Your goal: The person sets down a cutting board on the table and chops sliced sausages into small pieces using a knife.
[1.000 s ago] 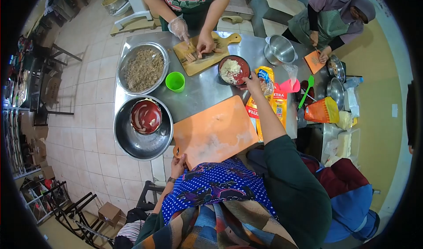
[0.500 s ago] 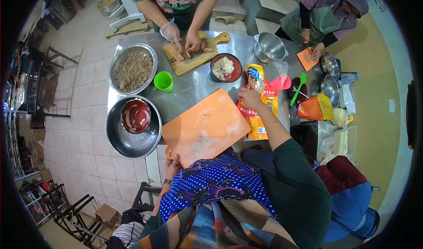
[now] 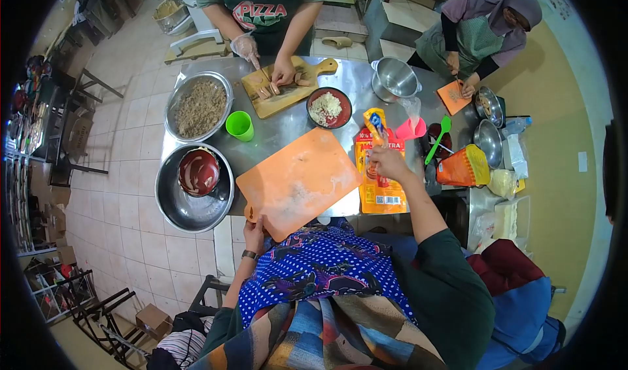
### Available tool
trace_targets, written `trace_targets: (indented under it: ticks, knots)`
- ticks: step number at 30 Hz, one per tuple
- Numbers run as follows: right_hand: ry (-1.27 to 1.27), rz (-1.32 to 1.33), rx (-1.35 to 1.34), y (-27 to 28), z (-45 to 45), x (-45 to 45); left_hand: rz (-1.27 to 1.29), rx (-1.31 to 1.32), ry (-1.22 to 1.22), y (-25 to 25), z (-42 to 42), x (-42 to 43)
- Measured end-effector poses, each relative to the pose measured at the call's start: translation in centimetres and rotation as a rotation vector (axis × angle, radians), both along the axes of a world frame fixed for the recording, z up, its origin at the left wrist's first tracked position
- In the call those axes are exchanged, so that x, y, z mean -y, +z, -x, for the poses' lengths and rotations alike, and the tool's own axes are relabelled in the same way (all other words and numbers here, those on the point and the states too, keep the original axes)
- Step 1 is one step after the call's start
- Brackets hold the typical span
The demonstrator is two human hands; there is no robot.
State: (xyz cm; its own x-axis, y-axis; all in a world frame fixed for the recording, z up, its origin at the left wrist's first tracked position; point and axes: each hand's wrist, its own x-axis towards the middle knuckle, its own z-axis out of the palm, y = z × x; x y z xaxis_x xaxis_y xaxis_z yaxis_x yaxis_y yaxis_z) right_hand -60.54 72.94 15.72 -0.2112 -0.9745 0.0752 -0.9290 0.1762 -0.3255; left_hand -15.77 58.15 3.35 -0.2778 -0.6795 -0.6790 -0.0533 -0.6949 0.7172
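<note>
My left hand [image 3: 254, 234] grips the near-left corner of an orange cutting board [image 3: 301, 183], whose pale surface is smudged and scuffed. The board lies slanted, its near edge against my blue dotted apron. To its right, my right hand [image 3: 390, 163] has its fingers closed at the lower end of a narrow yellow-and-blue packet [image 3: 375, 119], which looks tilted. Under that hand lies a larger orange-and-red printed pouch [image 3: 381, 196], partly covered by the hand. Exactly how the fingers hold the packet is hard to see.
Left of the board stand a steel bowl [image 3: 171, 203] holding a red-brown bowl [image 3: 199, 172], a bowl of crumbly brown filling [image 3: 201, 108] and a green cup [image 3: 240, 126]. Across the table, a person cuts on a wooden board [image 3: 268, 105]. Another person cuts at the far right.
My right hand has moved right and slightly nearer, off the board's edge. The yellow-and-blue packet has turned and looks narrower, and more of the orange pouch shows. My left hand stays at the board's corner.
</note>
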Motion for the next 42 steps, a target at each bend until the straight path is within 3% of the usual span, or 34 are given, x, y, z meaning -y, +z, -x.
trace_targets:
  ticks: [4, 8, 10, 11, 12, 14, 16, 18, 20, 22, 23, 25, 28, 32, 36, 42]
  knots:
    - [0.046, -0.134, -0.14, -1.9, -2.0, 0.7, 0.112, 0.086, -0.103, -1.5, 0.3, 1.2]
    - [-0.055, -0.18, -0.087, -1.3, -4.7, 2.8, 0.03, 0.205, -0.229, 1.5, 0.0, 2.0]
    - [-0.143, -0.138, -0.063, -2.0, -6.4, 4.5, 0.002, 0.392, -0.467, 0.8, -1.1, 2.9]
    - [-0.17, -0.187, -0.008, -1.5, -7.6, 5.5, 0.045, 0.488, -0.551, 2.9, -0.9, 2.6]
    - [-0.165, -0.185, -0.003, -1.5, -8.5, 6.2, 0.044, 0.494, -0.546, 3.4, -0.7, 2.3]
    - [-0.187, 0.116, 0.279, -1.9, -10.2, 6.8, 0.697, 0.822, -0.793, 5.0, -0.5, 1.2]
    - [-0.19, 0.127, 0.297, -2.5, -10.1, 5.9, 0.745, 0.822, -0.752, 7.4, 1.2, 0.0]
    - [-0.216, 0.236, 0.283, -2.6, -9.8, 4.1, 0.949, 0.514, -0.641, 8.8, 2.9, -0.8]
    - [-0.171, 0.215, 0.231, -3.1, -9.8, 1.3, 1.265, 0.342, -0.812, 8.0, 4.3, -0.6]
    - [-0.134, 0.196, 0.174, -3.5, -11.1, -1.1, 1.42, 0.223, -1.03, 6.9, 6.3, 0.0]
    - [-0.076, 0.147, 0.182, -3.4, -12.1, -2.2, 1.413, 0.222, -1.04, 6.1, 7.3, 0.0]
    - [-0.019, 0.095, 0.192, -3.2, -14.0, -3.4, 1.661, 0.25, -1.219, 5.1, 9.1, -0.2]
    - [0.018, 0.073, 0.164, -3.1, -15.7, -3.5, 1.556, 0.241, -1.285, 5.1, 10.4, 0.1]
    - [-0.125, 0.069, 0.206, -3.2, -15.4, -4.2, 1.467, 0.31, -1.196, 5.1, 9.7, 1.6]
    - [-0.327, 0.076, 0.137, -3.5, -13.3, -6.0, 1.536, 0.406, -1.169, 4.0, 6.9, 2.8]
    - [-0.563, 0.006, 0.037, -5.3, -9.3, -8.0, 1.234, 0.785, -1.118, 2.9, 2.7, 3.2]
